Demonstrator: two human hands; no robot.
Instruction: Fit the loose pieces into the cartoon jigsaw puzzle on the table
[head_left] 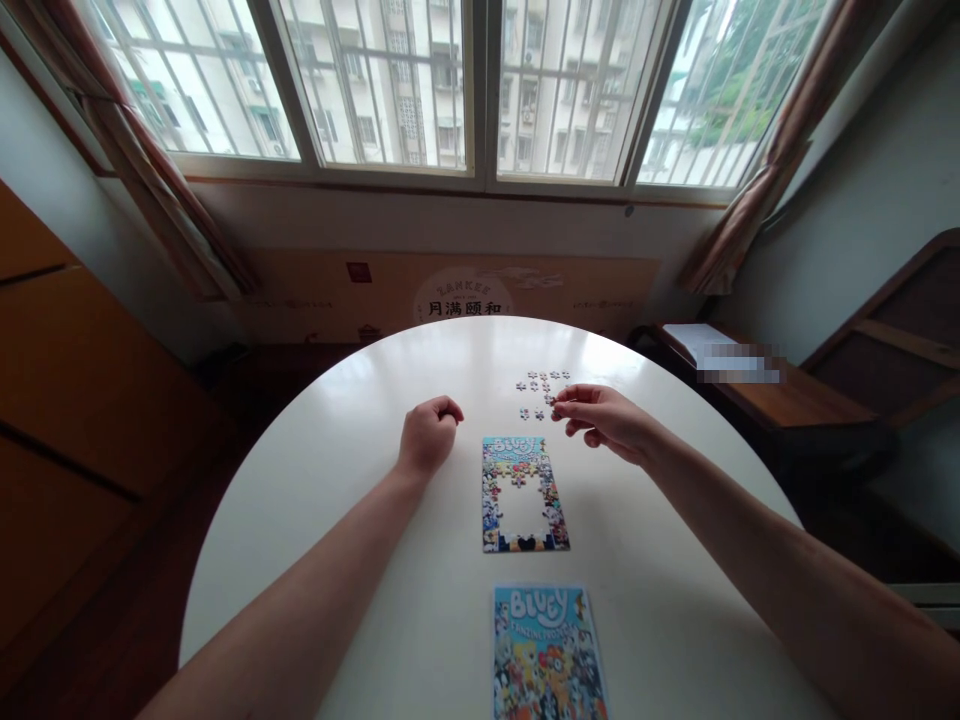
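My right hand (604, 415) reaches over the far right of the white table, thumb and index finger pinched on a small jigsaw puzzle piece (556, 410). Several loose puzzle pieces (534, 386) lie spread just left of and beyond those fingertips. Curled into a loose fist, my left hand (430, 435) rests on the table with nothing visible in it. Between and nearer than the hands lies a partly assembled jigsaw puzzle (491, 510). Its border is joined, with several pieces along the upper inside, and its middle shows bare white.
A colourful "Bluey" picture sheet (547, 650) lies at the near edge of view on the round white table (300, 520). Beyond the table are a printed cardboard panel (300, 290) and barred windows. A wooden chair (795, 400) holding papers stands at right.
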